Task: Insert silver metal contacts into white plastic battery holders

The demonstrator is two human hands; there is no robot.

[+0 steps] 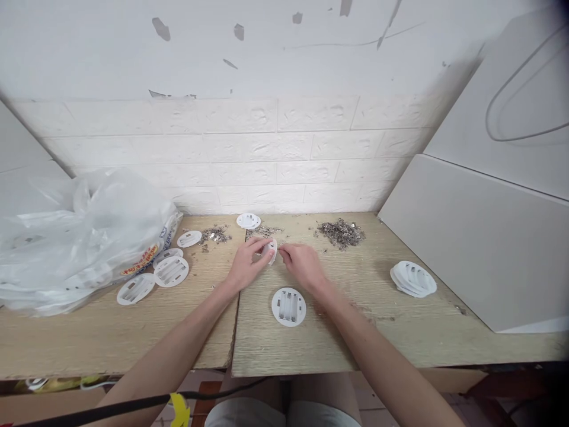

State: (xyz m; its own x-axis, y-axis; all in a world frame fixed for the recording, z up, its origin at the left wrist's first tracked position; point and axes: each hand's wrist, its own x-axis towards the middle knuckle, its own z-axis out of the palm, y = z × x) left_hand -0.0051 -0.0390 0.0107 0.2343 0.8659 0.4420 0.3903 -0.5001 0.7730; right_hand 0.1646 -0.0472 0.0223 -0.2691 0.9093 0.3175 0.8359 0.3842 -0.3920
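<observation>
My left hand (246, 264) grips a white round battery holder (272, 251), tilted up on its edge above the table. Close by on its right, my right hand (304, 267) is closed in a pinch; whatever its fingertips hold is too small to make out. Another battery holder (288, 307) lies flat between my forearms, its long slots facing up. Behind my hands are a scatter of tiny metal pieces (265, 231) and a white disc (248, 220) near the wall. A larger heap of small metal pieces (341, 233) sits to the right.
At the left, a full clear plastic bag (84, 237) stands beside several loose discs (171, 271). More metal bits (216, 234) lie near them. A stack of white discs (413, 279) is at the right, by a leaning white panel (484, 237). A seam divides the wooden tabletop (258, 338).
</observation>
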